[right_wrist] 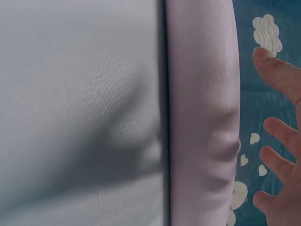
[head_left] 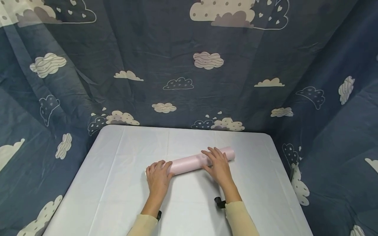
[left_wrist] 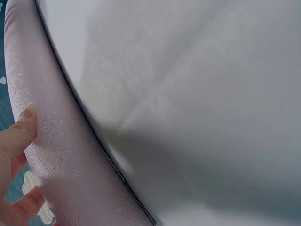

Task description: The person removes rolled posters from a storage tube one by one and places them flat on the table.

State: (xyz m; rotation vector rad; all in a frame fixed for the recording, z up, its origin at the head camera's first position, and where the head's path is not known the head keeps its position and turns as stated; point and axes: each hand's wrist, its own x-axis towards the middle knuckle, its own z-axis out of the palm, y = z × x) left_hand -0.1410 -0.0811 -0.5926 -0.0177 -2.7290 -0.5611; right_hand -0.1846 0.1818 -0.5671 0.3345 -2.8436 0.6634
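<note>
A pink roll of leather-like sheet (head_left: 186,164) lies slantwise across the white table, its right end farther back. My left hand (head_left: 158,180) grips its left end; in the left wrist view the thumb (left_wrist: 27,123) presses the grained pink surface and the other fingers are partly hidden behind. Over the right part of the roll, my right hand (head_left: 220,168) is spread. The right wrist view shows its fingers parted and relaxed, apart from the roll (right_wrist: 202,70), with their shadows falling on it. A dark line runs along the roll's lower edge.
The white table (head_left: 124,193) has rounded back corners and faint fold lines in its cover. Dark blue cloth (head_left: 165,42) with cloud prints hangs behind it and at both sides. A small black device (head_left: 219,202) sits at my right wrist.
</note>
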